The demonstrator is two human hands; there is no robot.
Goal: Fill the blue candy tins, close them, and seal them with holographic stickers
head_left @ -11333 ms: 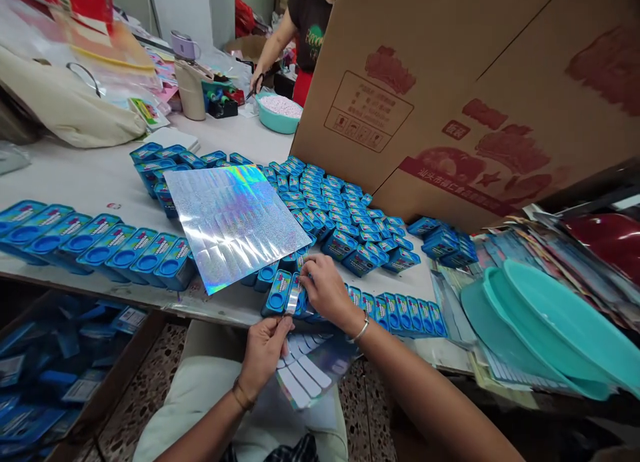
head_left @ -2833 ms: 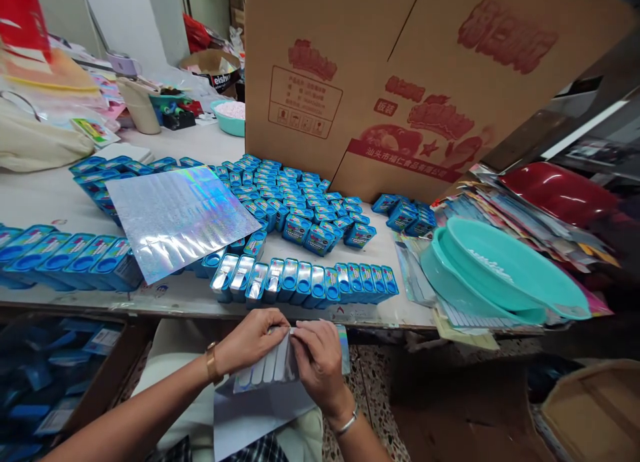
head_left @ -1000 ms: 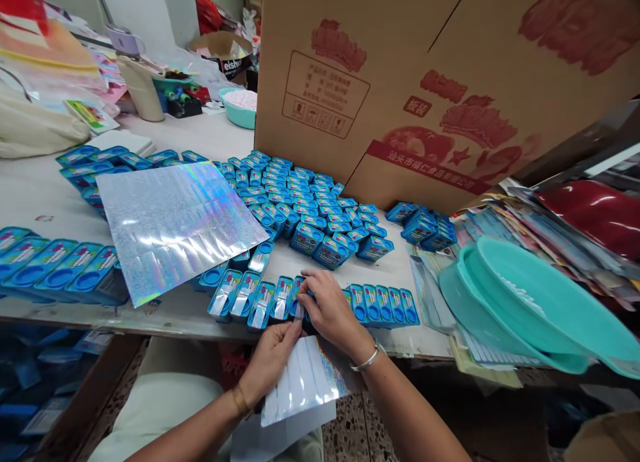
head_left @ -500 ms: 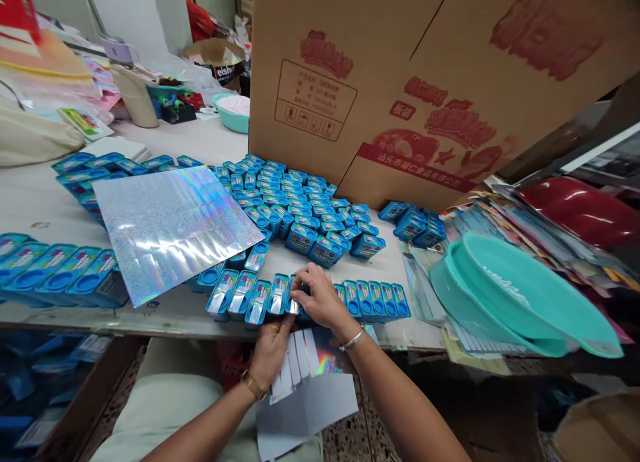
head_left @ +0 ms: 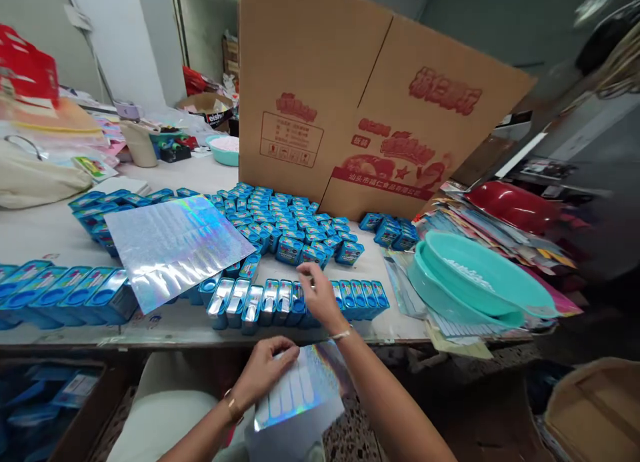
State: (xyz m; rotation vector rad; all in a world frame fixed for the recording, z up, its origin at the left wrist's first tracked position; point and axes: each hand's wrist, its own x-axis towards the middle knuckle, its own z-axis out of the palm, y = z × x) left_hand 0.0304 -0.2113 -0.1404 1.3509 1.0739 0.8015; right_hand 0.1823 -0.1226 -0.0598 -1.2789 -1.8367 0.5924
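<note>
My left hand is closed on a shiny holographic sticker sheet below the table edge, its thumb lying over the sheet's upper corner. Long pale strips show on that sheet. Just above a front row of small blue plastic boxes, my right hand hovers with thumb and forefinger apart and nothing visible between them. Silver strips cover the tops of several boxes at the row's left part, such as this silver-topped box. Boxes to the right, such as this blue box, show printed tops.
A large holographic sheet lies across boxes at left. More blue boxes crowd the table before a tall cardboard carton. Turquoise basins and stacked papers stand at right. A bin of blue pieces sits lower left.
My right hand has lifted off a silver-topped box and its fingers have parted. My left hand has moved down from the row onto the sheet's corner. The camera view has tilted up.
</note>
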